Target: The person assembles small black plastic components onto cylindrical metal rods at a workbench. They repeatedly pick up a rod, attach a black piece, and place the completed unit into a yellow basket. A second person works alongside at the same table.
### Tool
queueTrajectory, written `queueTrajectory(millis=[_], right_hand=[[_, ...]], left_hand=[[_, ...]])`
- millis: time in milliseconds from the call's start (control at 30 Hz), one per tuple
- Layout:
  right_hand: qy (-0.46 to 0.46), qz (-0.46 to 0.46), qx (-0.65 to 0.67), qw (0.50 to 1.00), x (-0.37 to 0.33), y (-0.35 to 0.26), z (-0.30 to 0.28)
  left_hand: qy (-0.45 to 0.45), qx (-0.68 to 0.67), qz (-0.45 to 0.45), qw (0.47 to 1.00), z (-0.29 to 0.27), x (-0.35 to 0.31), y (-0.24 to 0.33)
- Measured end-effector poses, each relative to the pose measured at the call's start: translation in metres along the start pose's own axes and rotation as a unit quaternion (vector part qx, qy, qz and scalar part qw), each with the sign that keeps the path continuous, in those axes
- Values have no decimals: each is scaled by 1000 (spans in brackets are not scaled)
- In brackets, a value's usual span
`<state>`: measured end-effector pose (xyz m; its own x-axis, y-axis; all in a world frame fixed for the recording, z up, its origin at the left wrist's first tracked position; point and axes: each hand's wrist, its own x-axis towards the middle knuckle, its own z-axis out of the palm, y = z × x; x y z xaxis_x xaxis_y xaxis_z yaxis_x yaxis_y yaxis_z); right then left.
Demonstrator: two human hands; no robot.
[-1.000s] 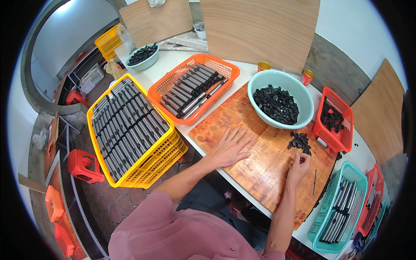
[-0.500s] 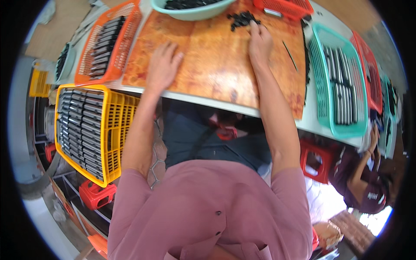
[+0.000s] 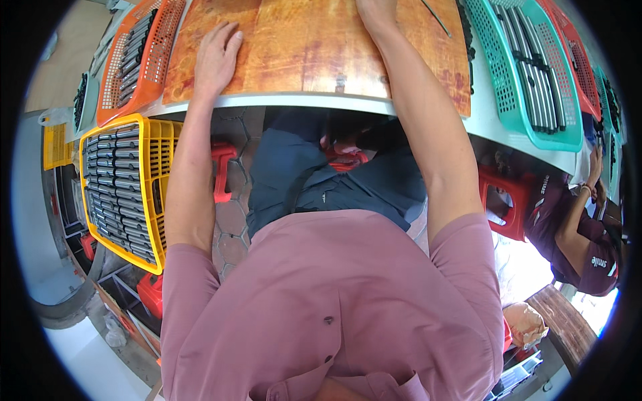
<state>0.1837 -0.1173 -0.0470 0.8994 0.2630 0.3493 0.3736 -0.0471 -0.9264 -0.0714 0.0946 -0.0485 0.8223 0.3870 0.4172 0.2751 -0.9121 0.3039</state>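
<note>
We see the left hand (image 3: 217, 60) resting on the wooden board (image 3: 301, 53), fingers loosely extended and empty. The right hand (image 3: 378, 10) is cut off by the upper edge; we cannot tell its grip. The board lies on the white table (image 3: 487, 128), between orange (image 3: 159, 47) and teal (image 3: 498, 80) tube-filled baskets; a thin dark rod (image 3: 436, 18) lies right of the right hand.

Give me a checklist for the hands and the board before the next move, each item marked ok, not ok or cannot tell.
1. Left hand resting on the wooden board: ok.
2. Right hand fully in view: not ok, cut off by the picture's top edge.
3. Right hand empty: cannot tell.
4. Thin dark rod apart from both hands: ok.
5. Teal basket apart from both hands: ok.
</note>
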Motion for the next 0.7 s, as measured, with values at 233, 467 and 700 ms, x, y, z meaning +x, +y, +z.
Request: queueTrajectory(millis=[233,467,700], right_hand=[[25,-4,-28,999,3,6,5],[-8,5,12,1000,8,8,0],[-23,-1,60,998,2,15,2]], left_hand=[[-6,16,-5,1000,2,1,-4],[-6,19,0,1000,0,1,0],[4,15,0,1000,-2,-5,1]])
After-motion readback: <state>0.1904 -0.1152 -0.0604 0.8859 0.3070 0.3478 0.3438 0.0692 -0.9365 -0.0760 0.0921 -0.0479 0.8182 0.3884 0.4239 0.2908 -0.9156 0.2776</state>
